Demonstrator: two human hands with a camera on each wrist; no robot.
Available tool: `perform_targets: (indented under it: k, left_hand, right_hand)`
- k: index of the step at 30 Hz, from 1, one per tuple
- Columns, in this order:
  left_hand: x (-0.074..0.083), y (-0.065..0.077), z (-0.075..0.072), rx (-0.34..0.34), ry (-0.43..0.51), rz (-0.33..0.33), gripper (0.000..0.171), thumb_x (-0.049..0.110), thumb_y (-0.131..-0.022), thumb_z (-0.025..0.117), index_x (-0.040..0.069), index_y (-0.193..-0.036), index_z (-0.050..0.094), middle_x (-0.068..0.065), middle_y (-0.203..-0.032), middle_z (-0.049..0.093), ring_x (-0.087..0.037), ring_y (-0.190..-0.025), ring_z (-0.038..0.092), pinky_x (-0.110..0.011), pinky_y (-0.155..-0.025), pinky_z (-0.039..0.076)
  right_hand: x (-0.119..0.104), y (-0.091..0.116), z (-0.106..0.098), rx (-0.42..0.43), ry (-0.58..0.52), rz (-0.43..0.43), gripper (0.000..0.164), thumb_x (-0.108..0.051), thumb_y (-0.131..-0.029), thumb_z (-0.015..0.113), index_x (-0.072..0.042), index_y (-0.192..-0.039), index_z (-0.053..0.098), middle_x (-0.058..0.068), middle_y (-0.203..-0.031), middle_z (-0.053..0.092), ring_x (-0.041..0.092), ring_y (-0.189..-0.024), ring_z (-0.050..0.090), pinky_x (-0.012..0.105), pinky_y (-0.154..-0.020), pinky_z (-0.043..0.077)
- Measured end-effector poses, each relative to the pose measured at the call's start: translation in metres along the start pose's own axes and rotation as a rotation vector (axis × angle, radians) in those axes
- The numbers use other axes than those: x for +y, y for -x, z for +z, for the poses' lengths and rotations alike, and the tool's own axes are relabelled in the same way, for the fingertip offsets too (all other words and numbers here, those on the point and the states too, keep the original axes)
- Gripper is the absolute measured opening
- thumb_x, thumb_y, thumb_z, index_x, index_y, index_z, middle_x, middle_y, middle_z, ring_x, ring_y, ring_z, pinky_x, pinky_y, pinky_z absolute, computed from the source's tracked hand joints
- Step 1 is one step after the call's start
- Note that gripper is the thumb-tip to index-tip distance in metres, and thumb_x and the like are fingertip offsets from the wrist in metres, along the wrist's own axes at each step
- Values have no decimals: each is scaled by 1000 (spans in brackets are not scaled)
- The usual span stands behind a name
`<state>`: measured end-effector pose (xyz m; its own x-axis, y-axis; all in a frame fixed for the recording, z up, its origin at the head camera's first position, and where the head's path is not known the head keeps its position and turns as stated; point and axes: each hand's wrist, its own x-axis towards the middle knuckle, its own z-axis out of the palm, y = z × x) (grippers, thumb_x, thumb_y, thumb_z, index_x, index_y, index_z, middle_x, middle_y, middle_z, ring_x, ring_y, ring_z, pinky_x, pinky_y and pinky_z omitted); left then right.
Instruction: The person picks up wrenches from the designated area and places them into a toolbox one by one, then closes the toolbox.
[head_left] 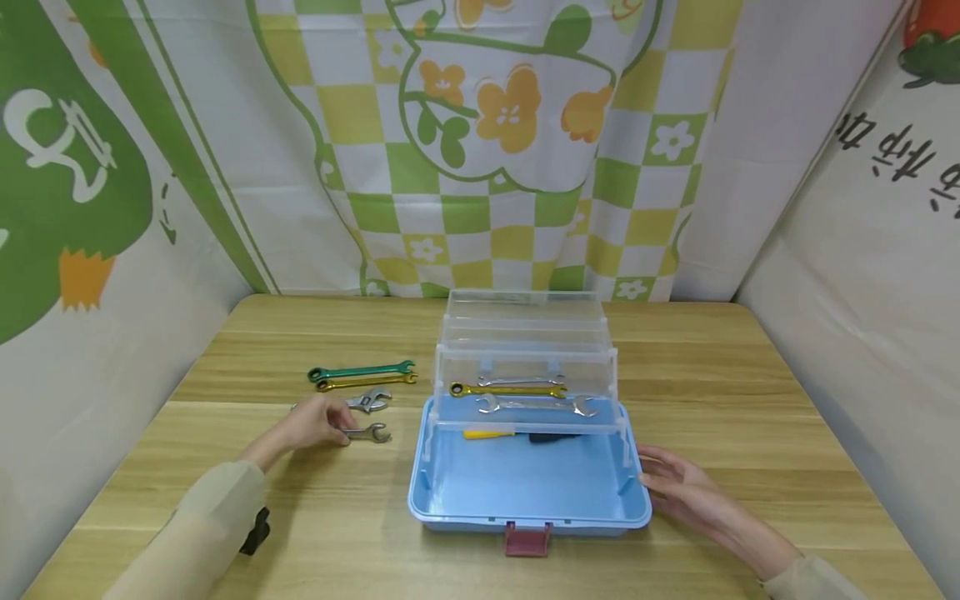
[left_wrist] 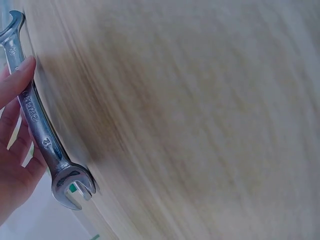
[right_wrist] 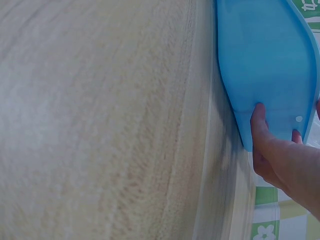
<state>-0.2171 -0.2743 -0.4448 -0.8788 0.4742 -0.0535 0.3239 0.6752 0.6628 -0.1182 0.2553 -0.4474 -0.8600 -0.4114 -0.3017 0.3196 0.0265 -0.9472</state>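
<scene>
With thumb and fingers my left hand (head_left: 313, 422) pinches a silver double open-end wrench (head_left: 371, 432) at the table's left. In the left wrist view that wrench (left_wrist: 37, 112) shows both open ends, the thumb across its shank. Just behind it lies an adjustable wrench (head_left: 371, 400), its handle partly hidden by the hand. My right hand (head_left: 681, 490) touches the right side of a light blue toolbox (head_left: 525, 492). Seen from the right wrist, the fingertips of this hand (right_wrist: 285, 155) rest against the box's blue wall (right_wrist: 270, 60), fingers loosely extended.
A green ratchet wrench (head_left: 363, 372) and a gold one (head_left: 369, 382) lie farther back. Raised clear trays (head_left: 525, 333) stand over the box; a gold wrench (head_left: 510, 390) and silver wrenches show there. Yellow (head_left: 487, 434) and black (head_left: 551, 437) handles lie below. A maroon latch (head_left: 527, 540) hangs in front.
</scene>
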Motion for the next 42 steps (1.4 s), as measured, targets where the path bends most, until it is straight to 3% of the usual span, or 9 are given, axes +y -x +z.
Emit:
perform_targets:
  k: [10, 21, 31, 42]
  left_hand:
    - [-1, 2, -2, 7, -1, 10, 14, -1, -62, 74, 4, -71, 64, -1, -68, 62, -5, -60, 50, -21, -55, 43]
    - [3, 7, -8, 19, 42, 37, 14, 1, -63, 74, 3, -72, 64, -1, -68, 61, -5, -60, 48, -21, -53, 42]
    - [20, 6, -15, 30, 61, 5, 11, -3, -68, 70, 4, -75, 65, -3, -73, 62, -9, -63, 48, -22, -53, 42]
    - [40, 3, -21, 92, 9, 47, 8, 1, -70, 71, 6, -76, 67, 0, -72, 63, -8, -65, 51, -23, -55, 43]
  right_hand:
    - [1, 0, -1, -11, -18, -22, 63, -12, -90, 50, 10, -134, 11, 27, -136, 26, 10, -108, 47, 37, -94, 39]
    - [0, -1, -1, -9, -9, -16, 63, -13, -91, 48, 11, -135, 9, 30, -137, 22, 14, -111, 45, 38, -94, 38]
    - [-2, 0, 1, -9, -5, -16, 66, -14, -90, 50, 11, -135, 9, 30, -137, 22, 14, -112, 45, 37, -94, 38]
    - [-1, 1, 1, -7, -9, -8, 66, -14, -90, 50, 11, -135, 9, 30, -137, 22, 17, -114, 44, 39, -95, 38]
